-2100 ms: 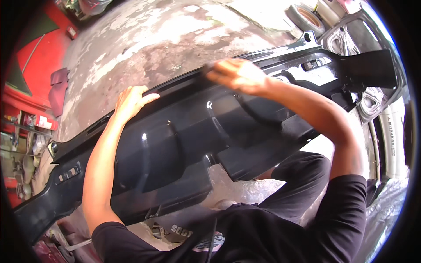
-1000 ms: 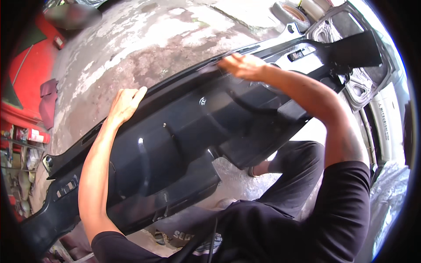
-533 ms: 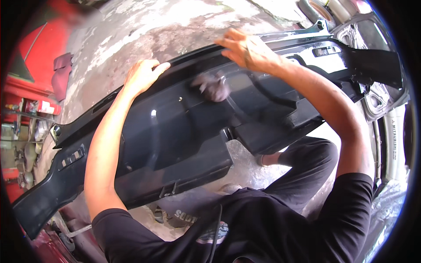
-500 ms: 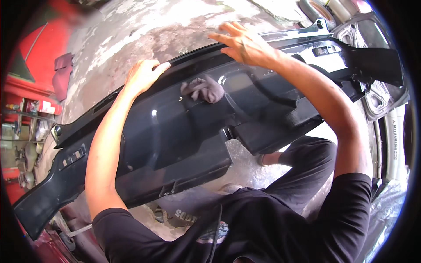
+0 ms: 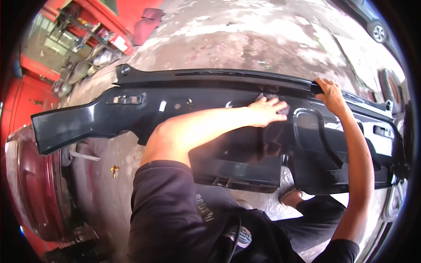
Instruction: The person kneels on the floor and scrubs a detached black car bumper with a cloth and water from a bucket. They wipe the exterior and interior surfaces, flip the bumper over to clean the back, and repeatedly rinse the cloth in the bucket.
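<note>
Across my lap lies a long, glossy black car bumper (image 5: 228, 151), with a narrow wing at its left end. My left hand (image 5: 266, 112) rests flat near its middle, fingers spread over a grey rag (image 5: 285, 108). Most of the rag is hidden beneath that hand. Farther right, my right hand (image 5: 332, 94) is closed over the bumper's far edge, its fingers curled around the rim.
A dark red car panel (image 5: 44, 188) stands at the left. Behind it, a shelf of odds and ends (image 5: 90, 33) sits against a red wall. A tyre (image 5: 389, 90) lies at the right, with a parked car (image 5: 372, 22) farther off.
My left hand has left the far edge and come down onto the rag. My right hand, raised before, now grips the far edge. The view has turned, so the bumper lies more level.
</note>
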A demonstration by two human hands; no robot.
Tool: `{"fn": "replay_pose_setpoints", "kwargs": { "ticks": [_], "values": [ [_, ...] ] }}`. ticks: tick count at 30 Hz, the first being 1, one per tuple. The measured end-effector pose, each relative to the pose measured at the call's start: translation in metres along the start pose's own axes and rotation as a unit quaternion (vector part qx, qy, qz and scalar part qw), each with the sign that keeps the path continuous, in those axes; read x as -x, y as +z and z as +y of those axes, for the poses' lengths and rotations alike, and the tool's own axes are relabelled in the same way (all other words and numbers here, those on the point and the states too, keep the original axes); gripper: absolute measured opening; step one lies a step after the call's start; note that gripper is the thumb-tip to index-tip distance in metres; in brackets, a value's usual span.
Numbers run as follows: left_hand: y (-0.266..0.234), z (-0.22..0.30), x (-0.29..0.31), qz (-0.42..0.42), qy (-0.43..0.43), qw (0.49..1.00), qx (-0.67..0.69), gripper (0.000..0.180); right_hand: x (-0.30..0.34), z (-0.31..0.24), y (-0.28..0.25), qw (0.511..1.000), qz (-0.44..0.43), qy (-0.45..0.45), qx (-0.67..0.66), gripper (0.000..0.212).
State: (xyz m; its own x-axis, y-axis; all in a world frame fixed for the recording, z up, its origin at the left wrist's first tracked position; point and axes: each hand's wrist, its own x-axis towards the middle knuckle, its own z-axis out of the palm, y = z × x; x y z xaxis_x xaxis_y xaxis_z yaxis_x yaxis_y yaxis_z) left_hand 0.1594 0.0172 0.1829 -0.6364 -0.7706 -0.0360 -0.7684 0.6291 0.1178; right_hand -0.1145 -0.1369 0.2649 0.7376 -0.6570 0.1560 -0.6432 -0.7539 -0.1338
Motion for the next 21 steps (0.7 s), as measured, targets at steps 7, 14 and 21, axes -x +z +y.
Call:
{"fn": "replay_pose_setpoints", "kwargs": {
  "ticks": [7, 14, 21],
  "values": [
    [-0.048, -0.069, 0.154, -0.071, -0.213, 0.974, 0.008, 0.055, -0.008, -0.001, 0.004, 0.999, -0.035, 0.006, -0.016, 0.058],
    [-0.107, -0.099, 0.279, 0.345, -0.526, 0.772, 0.093, 0.041, 0.001, 0.004, -0.002, 1.0, -0.017, 0.004, 0.002, 0.061],
    [-0.121, -0.171, 0.332, 0.302, -0.577, 0.681, -0.333, 0.042, -0.01, 0.008, 0.012, 0.999, -0.003, -0.023, -0.044, 0.063]
  ]
}}
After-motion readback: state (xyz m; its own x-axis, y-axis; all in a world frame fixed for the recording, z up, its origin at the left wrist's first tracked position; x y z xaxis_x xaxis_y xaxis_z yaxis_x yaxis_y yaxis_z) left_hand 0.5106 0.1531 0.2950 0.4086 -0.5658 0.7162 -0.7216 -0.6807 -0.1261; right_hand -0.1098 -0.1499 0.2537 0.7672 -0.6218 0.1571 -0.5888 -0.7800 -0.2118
